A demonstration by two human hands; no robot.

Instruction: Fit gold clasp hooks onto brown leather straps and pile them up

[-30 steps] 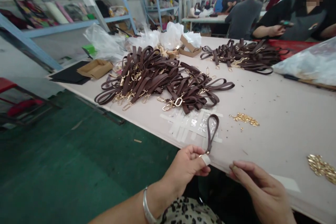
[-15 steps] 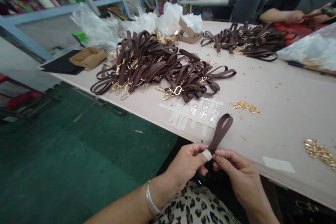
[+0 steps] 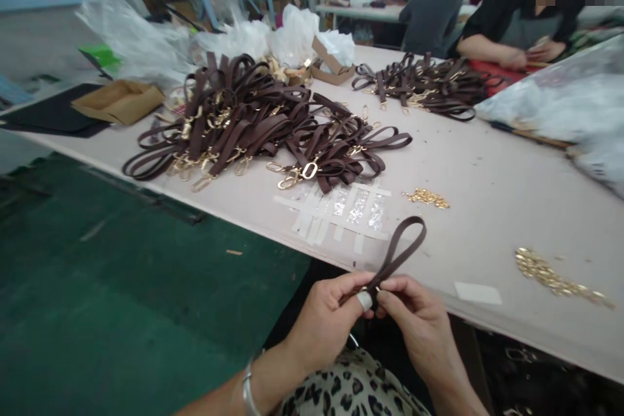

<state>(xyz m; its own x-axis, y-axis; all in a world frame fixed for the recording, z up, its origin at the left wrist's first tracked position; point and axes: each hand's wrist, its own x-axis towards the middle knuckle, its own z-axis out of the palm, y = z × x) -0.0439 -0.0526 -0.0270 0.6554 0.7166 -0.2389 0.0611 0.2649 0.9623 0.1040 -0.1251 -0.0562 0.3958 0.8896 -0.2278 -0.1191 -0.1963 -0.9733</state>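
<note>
Between my hands, at the table's front edge, is a brown looped strap, its loop pointing up and away from me. My left hand pinches the strap's lower end; a whitish wrap covers the thumb. Close beside it, my right hand is closed at the same end, with a tiny gold-coloured bit showing at its fingertips. The fingers hide most of that end. Beyond lies a big pile of similar brown straps with gold clasps and rings. Two small heaps of gold metal pieces, one nearer and one farther, lie to the right.
Strips of whitish tape hold clear packets to the table. Farther back are a second strap pile, clear plastic bags and an open cardboard box. Across the table a person works by a large plastic bag.
The view has swung to the right, so the table's contents sit further left. The strap has turned in my hands, and its loop now shows more open and edge-on.
</note>
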